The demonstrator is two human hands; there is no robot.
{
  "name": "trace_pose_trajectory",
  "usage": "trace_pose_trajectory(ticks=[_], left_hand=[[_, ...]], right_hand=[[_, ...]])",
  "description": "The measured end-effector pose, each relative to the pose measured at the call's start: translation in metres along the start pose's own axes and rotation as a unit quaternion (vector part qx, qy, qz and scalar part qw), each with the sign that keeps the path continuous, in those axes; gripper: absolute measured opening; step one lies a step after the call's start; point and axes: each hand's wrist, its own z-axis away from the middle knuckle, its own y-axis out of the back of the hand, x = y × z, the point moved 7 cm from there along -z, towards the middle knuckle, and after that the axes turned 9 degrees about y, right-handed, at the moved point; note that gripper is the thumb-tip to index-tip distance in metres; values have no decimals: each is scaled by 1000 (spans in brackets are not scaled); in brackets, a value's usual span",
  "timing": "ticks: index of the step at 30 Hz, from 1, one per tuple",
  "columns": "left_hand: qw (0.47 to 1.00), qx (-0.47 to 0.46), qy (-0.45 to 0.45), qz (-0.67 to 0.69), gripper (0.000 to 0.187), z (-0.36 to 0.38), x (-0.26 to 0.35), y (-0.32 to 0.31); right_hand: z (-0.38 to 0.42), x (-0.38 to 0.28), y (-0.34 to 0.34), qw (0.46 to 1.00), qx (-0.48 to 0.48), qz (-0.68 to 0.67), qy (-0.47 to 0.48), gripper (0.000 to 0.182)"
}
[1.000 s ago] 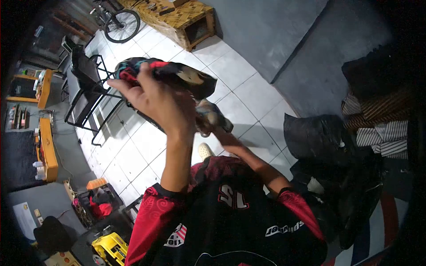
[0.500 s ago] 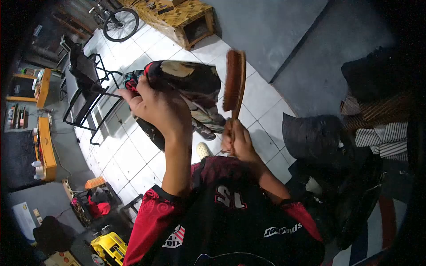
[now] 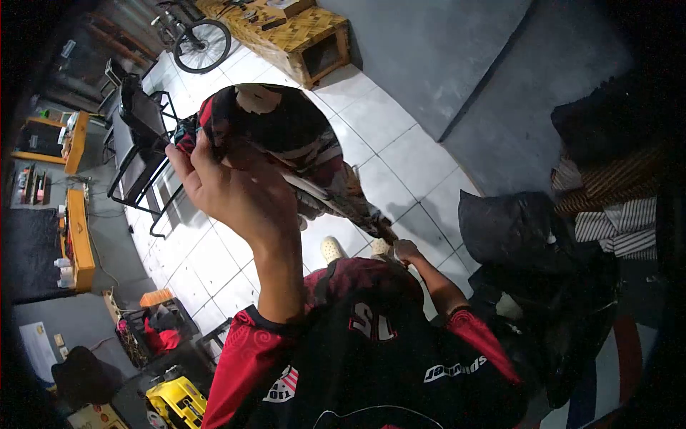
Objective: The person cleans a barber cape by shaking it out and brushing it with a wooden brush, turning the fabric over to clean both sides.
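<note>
A dark cloth with a camouflage-like pattern and a red edge hangs in front of me. My left hand grips its upper left part, fingers bent into the fabric. Lower down on the right, my right hand is closed round the handle of the wooden brush. The brush's bristle end lies at the cloth's lower edge, mostly hidden behind it.
White floor tiles lie below, with a yellow clog near my feet. Black metal chairs stand left, a woven-top bench at the top, black bags and folded striped cloths right.
The brush has swung down from upright beside the cloth to its lower edge, with my right hand lower. The cloth has spread down and right; my left hand has shifted slightly left.
</note>
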Motion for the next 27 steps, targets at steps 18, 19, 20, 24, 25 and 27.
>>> trace_pose_trajectory(ticks=[18,19,20,24,25,27], left_hand=[[982,-42,185,-22,45,29,-40,0],[973,-55,222,-37,48,35,-39,-3],[963,-68,257,-52,52,41,-36,-5],[962,-102,253,19,65,53,-16,-10],[962,-117,247,12,64,52,-9,-10],[964,-106,244,5,62,47,10,-10]], right_hand=[[111,-135,325,886,398,-48,233,21],[121,-146,356,864,438,-23,246,23],[132,-158,383,840,476,2,260,24],[152,-170,441,763,609,40,213,24],[139,-161,438,762,610,25,215,23],[94,-127,408,796,573,-26,196,21]])
